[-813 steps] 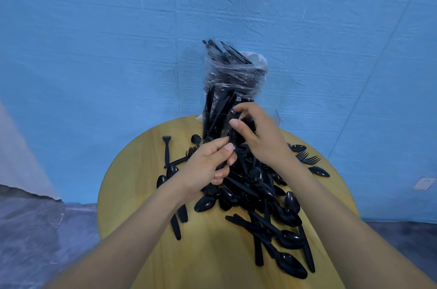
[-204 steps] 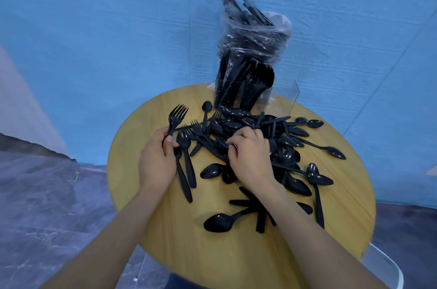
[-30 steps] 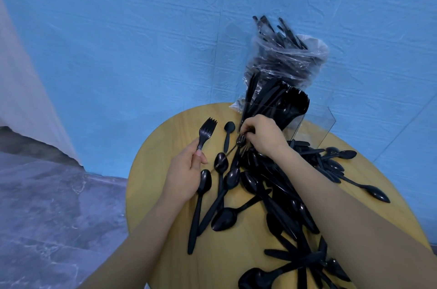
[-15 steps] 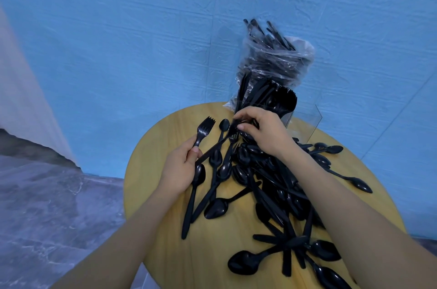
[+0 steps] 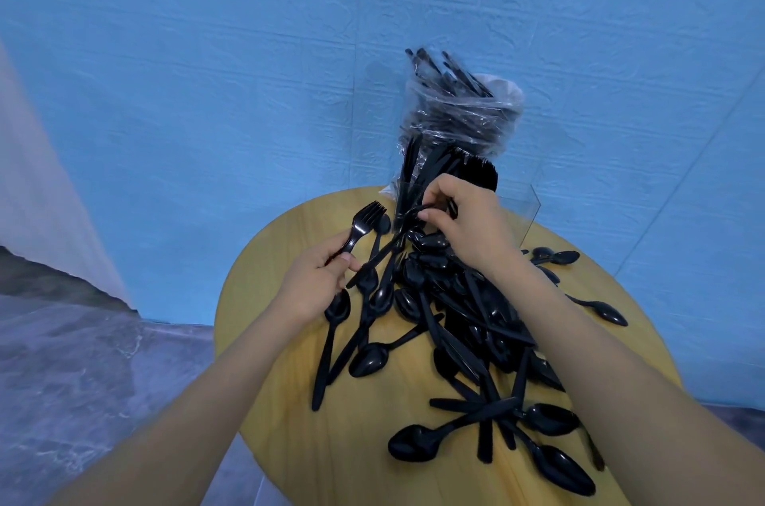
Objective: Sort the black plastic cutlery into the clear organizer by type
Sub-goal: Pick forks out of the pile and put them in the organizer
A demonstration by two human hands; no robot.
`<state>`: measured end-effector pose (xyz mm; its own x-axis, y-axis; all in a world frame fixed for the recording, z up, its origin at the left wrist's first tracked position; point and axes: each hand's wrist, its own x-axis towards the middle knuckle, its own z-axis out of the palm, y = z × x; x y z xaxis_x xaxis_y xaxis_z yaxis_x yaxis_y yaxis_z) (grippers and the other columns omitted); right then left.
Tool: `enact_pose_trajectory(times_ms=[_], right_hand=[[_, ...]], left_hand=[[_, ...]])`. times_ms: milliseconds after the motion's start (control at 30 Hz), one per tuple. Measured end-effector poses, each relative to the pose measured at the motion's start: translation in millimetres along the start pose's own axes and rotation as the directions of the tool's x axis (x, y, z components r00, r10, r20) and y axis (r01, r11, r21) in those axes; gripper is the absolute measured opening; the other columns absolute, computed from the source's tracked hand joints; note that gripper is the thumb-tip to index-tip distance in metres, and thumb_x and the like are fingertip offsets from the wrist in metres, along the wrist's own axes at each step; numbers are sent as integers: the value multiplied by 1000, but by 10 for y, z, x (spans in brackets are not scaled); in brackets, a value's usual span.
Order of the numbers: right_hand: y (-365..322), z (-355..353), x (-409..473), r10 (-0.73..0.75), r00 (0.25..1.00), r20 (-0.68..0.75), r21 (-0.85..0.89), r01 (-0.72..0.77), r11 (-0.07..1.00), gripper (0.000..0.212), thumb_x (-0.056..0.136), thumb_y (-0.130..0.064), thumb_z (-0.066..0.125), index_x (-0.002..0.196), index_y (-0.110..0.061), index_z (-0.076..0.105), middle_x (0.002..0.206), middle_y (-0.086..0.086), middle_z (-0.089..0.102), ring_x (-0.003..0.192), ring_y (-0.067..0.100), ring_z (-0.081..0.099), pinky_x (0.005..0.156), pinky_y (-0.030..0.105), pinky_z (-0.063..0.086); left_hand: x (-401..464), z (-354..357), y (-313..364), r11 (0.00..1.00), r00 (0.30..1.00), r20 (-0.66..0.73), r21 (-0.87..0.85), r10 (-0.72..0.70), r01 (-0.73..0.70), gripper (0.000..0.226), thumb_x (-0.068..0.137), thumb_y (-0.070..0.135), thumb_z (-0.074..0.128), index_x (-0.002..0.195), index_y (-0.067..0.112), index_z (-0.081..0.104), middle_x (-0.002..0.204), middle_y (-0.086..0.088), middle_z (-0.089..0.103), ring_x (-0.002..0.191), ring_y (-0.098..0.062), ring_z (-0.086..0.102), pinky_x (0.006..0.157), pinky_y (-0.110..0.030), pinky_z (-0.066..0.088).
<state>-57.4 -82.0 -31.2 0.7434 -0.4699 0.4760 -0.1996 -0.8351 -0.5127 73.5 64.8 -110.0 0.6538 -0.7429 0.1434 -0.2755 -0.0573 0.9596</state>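
A heap of black plastic cutlery [image 5: 451,319], mostly spoons with some knives and forks, covers the round wooden table [image 5: 273,336]. My left hand [image 5: 314,286] grips a black fork [image 5: 364,226] by its handle, tines up and clear of the heap. My right hand [image 5: 467,228] pinches the top end of a long black utensil [image 5: 385,253] that slants down toward my left hand; its type is unclear. Just behind my right hand stands the clear organizer [image 5: 517,203], with upright cutlery in its left compartment.
A crinkled clear plastic bag [image 5: 463,116] stuffed with more black cutlery rises behind the organizer at the table's far edge. A blue wall stands close behind. Loose spoons [image 5: 600,309] lie scattered to the right. Grey floor lies left of the table.
My right hand has lifted the slanted utensil higher, up to the organizer's front. My left hand keeps hold of the fork and has stayed at the heap's left edge.
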Motion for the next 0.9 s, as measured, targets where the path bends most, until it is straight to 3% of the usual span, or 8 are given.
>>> enact_pose_trajectory(times_ms=[100,167,267,333,433,733,833,900], right_hand=[[-78,-51,-51,-39,999,12,-7,39,999,11,87,-13,65,82,-18,57,72,-16,54,68,-2,49,61,12,37],[-144,-58,-82,-64,997,34,-22,65,998,8,87,-14,65,84,-19,58,73,-16,54,68,-4,48,59,7,35],[-192,-71,-119,-54,998,30,-4,54,999,7,87,-14,65,85,-18,60,74,-16,56,67,-5,49,60,4,35],[-191,-86,-150,-27,1000,4,21,27,999,9,86,-14,66,84,-20,59,72,-17,56,67,-6,50,61,4,36],[-185,-114,-217,15,999,-38,69,-12,998,12,86,-13,67,82,-21,59,71,-17,57,65,-7,51,60,5,37],[-154,-148,-420,127,977,-172,158,-100,982,17,83,-15,69,91,-20,55,76,-9,57,65,1,48,62,9,39],[-139,-177,-470,180,969,-167,298,-124,946,5,94,-10,52,98,-13,49,75,0,52,59,5,43,57,13,38],[-118,-216,-507,283,954,-99,467,-207,860,13,97,-4,37,100,-12,46,79,2,51,63,8,45,58,14,39]], left_hand=[[-42,42,81,999,1000,4,34,28,-28,42,100,7,38,129,34,50,80,7,57,64,-10,45,68,-18,46],[-89,91,145,996,997,33,52,73,-75,43,100,8,38,133,32,51,92,12,63,81,-8,55,83,-23,44],[-164,162,237,984,989,56,108,140,-145,42,100,11,39,136,30,49,119,13,64,109,0,56,89,-8,38],[-227,220,303,984,986,68,78,153,-158,41,101,10,38,136,29,49,103,12,66,93,5,61,79,-4,41],[-319,326,361,993,990,72,-17,119,-118,42,101,10,35,137,30,44,84,7,62,69,0,61,71,-12,48],[-468,555,417,988,984,94,-23,152,-150,42,102,19,34,142,31,36,85,5,58,56,-2,43,58,-19,39],[-493,590,415,992,990,83,-52,115,-111,41,102,16,35,139,32,40,81,5,57,53,-1,39,55,-17,35],[-512,600,426,993,993,75,-77,90,-84,41,102,15,34,138,31,43,78,6,56,52,-1,38,52,-15,34]])
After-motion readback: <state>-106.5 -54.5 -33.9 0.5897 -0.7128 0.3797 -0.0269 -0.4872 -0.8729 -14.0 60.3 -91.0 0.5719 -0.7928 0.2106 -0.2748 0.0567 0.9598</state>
